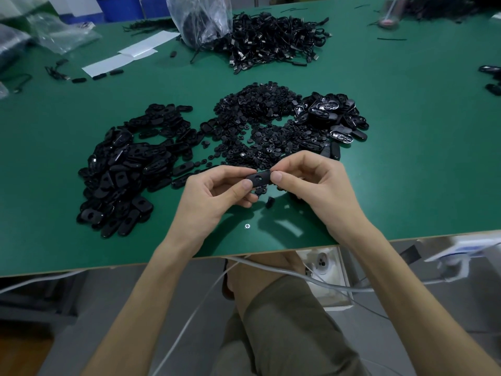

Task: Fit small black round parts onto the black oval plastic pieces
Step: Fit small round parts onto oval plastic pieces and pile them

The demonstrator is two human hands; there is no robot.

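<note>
Just below frame centre, the left hand (217,195) and right hand (311,183) pinch one black oval piece (259,179) between thumbs and fingertips above the green table (379,164), with the heap of small round parts (257,123) right behind and oval piles at left (130,164) and right (330,115).

Bare forearms, long and slim, with a left hand (214,196) and a right hand (311,183), short, evenly trimmed nails on the fingers (246,184) (plainest on the two thumbs), and lower down plain olive-drab shorts (284,335) of soft creased cloth, hemmed just short of one bare knee (257,272).
</note>
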